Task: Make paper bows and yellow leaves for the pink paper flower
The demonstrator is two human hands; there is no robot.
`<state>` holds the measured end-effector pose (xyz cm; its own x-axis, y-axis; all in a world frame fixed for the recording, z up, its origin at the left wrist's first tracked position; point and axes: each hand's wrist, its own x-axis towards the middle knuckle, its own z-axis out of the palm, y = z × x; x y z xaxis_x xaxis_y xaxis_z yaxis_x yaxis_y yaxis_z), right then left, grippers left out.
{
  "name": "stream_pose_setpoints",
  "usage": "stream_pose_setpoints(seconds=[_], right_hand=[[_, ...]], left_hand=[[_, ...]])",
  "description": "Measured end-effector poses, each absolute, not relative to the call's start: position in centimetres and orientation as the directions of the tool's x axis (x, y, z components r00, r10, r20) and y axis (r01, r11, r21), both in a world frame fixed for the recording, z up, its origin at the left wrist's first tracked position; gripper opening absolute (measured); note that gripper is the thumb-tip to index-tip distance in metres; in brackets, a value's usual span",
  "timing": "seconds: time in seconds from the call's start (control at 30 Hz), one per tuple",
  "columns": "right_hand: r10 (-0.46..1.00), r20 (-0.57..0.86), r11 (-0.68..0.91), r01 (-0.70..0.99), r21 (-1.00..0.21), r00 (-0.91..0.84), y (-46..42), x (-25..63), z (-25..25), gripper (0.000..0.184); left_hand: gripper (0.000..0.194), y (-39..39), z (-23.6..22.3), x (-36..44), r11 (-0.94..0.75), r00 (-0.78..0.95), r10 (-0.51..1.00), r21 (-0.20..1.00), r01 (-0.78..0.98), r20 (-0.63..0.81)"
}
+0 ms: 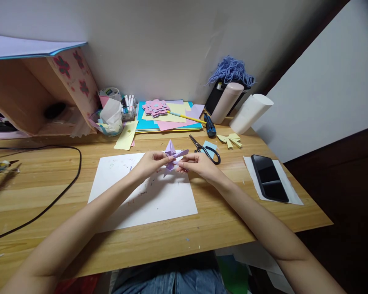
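Note:
A folded purple paper piece (171, 148) with several pointed petals is held above the white sheet (168, 200). My left hand (151, 163) pinches it from the left, thumb and fingers closed near its middle. From the right, my right hand (199, 165) grips a lower right petal between thumb and fingers. Parts of the folds are hidden behind my fingers. Just behind my right hand lie black-handled scissors (214, 155), partly over a small light blue paper (209, 148).
Behind are stacked coloured papers (168, 126) with a pink paper flower (155, 108) and a yellow pencil (191, 117). A utility knife (210, 127), yellow paper bow (230, 140) and phone (269, 177) lie rightward. A black cable (76, 175) curves at left.

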<state>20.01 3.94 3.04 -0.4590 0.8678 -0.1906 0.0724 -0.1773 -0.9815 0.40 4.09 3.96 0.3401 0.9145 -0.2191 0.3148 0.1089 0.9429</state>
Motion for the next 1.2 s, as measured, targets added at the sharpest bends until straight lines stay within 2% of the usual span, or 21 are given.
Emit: stream_pose_setpoints(seconds=[0.17, 0.57, 0.93, 1.1, 1.2], right_hand=[[0.872, -0.181, -0.149, 0.106, -0.983, -0.454, 3.9, 19.9, 3.1, 0.031], [0.902, -0.176, -0.166, 0.058, -0.984, -0.394, 4.1, 19.8, 2.2, 0.032], [0.896, -0.219, -0.226, 0.029, -0.974, -0.386, 4.2, 19.7, 2.2, 0.03], [0.898, -0.254, -0.291, -0.051, -0.955, -0.358, 4.2, 19.7, 1.9, 0.033], [0.894, -0.237, -0.284, -0.072, -0.956, -0.38, 4.1, 19.5, 1.7, 0.033]], left_hand=[[0.038, 4.2, 3.8, 0.4, 0.12, 0.337, 0.913, 0.94, 0.321, -0.231], [0.038, 4.3, 3.1, 0.2, 0.105, 0.299, 0.933, 0.948, 0.301, -0.199], [0.042, 4.6, 3.6, 0.0, 0.182, 0.286, 0.924, 0.95, 0.254, -0.253], [0.05, 4.5, 4.1, 0.3, 0.262, 0.31, 0.907, 0.958, 0.118, -0.286], [0.045, 4.1, 4.1, 0.6, 0.262, 0.332, 0.892, 0.95, 0.172, -0.306]])
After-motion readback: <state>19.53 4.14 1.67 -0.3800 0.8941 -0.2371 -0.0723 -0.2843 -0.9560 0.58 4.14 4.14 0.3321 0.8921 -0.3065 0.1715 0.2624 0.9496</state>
